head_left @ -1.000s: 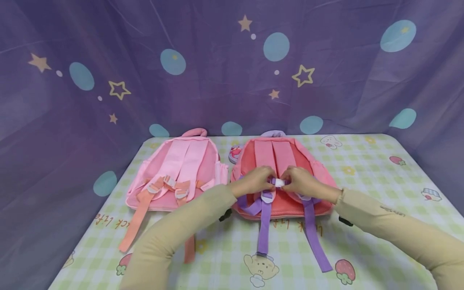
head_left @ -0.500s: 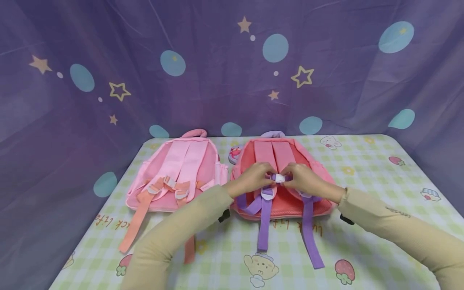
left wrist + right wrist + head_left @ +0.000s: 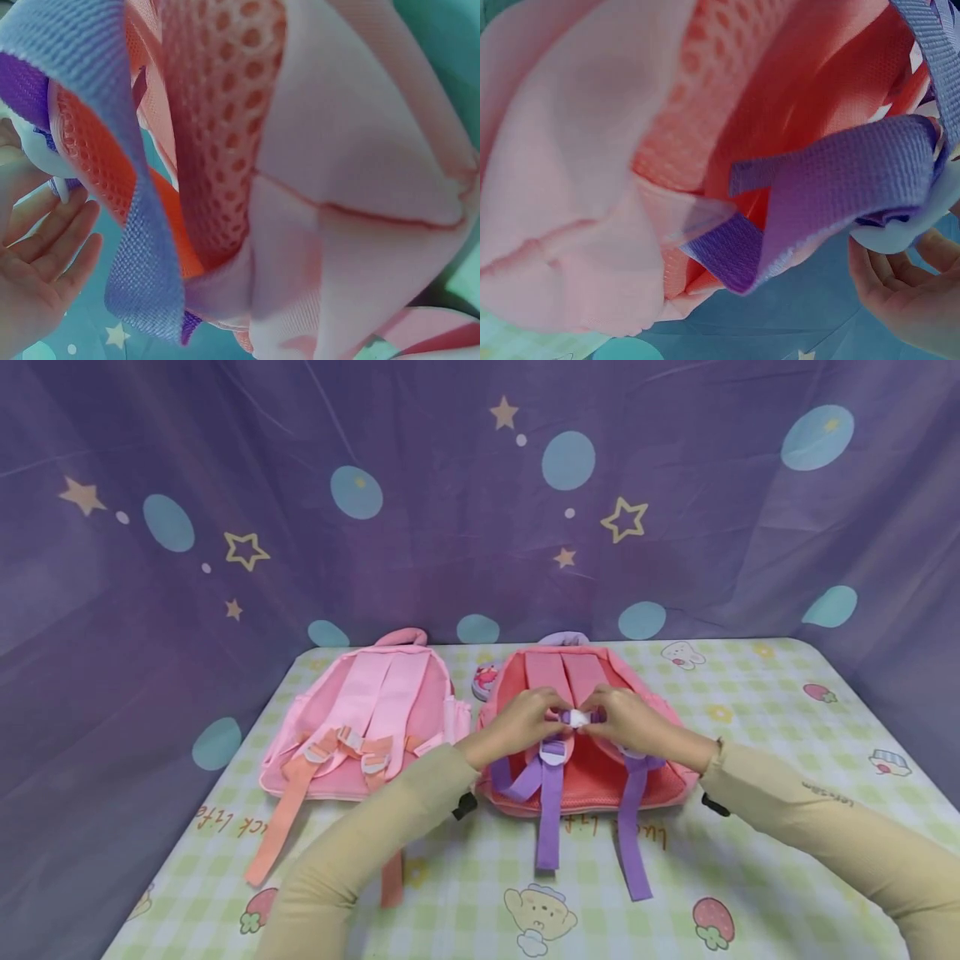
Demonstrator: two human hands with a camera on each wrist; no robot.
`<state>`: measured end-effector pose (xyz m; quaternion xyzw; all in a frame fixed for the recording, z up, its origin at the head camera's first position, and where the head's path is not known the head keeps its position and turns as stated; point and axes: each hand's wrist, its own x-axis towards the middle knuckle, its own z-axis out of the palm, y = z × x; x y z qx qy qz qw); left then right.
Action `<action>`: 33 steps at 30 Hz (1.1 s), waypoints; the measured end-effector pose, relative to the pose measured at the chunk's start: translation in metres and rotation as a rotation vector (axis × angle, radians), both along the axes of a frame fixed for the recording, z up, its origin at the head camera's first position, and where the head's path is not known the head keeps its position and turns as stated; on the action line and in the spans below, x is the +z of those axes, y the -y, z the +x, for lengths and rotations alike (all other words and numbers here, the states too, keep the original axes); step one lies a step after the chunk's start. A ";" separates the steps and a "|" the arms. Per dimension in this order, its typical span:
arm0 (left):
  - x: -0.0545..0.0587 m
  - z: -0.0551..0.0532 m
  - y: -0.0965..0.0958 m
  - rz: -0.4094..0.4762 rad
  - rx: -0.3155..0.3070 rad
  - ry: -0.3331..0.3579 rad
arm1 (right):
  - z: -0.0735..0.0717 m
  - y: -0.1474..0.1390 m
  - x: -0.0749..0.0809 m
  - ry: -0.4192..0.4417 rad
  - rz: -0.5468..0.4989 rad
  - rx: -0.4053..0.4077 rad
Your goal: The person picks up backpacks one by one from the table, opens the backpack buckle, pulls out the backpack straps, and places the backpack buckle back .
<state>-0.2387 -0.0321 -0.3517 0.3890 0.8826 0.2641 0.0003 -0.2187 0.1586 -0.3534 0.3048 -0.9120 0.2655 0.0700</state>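
A coral-pink backpack lies on the table with its strap side up. Over its middle, a white chest-strap buckle spans the two shoulder straps. My left hand pinches the buckle's left end and my right hand its right end, so the straps are raised off the bag. Purple webbing tails hang from the white adjusters toward the front. In the left wrist view, the left fingers appear beyond a webbing loop. The right wrist view has the right hand beside a white adjuster.
A light-pink backpack with orange webbing lies just left, its straps joined by a white buckle. A small round charm sits between the bags. Behind the checked tablecloth hangs a purple curtain.
Both hands have moved slightly up and away from the front edge with the buckle. The straps have lifted, and the purple tails have drawn back, the right one swinging left.
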 end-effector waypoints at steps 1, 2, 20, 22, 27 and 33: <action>0.000 0.000 0.000 0.004 0.000 -0.004 | 0.000 0.000 0.001 0.005 -0.002 0.002; 0.000 0.000 0.000 0.008 0.000 -0.009 | 0.000 0.000 0.002 0.011 -0.004 0.003; -0.002 -0.001 0.007 0.069 0.007 -0.118 | -0.003 -0.010 0.003 -0.055 -0.031 0.071; -0.002 -0.001 0.008 0.086 0.015 -0.109 | -0.003 -0.011 0.003 -0.046 -0.029 0.069; -0.002 -0.001 0.011 0.109 0.034 -0.072 | -0.003 -0.014 0.005 -0.011 -0.011 0.051; -0.002 0.000 0.016 0.135 0.037 -0.043 | -0.001 -0.019 0.004 -0.009 -0.008 0.073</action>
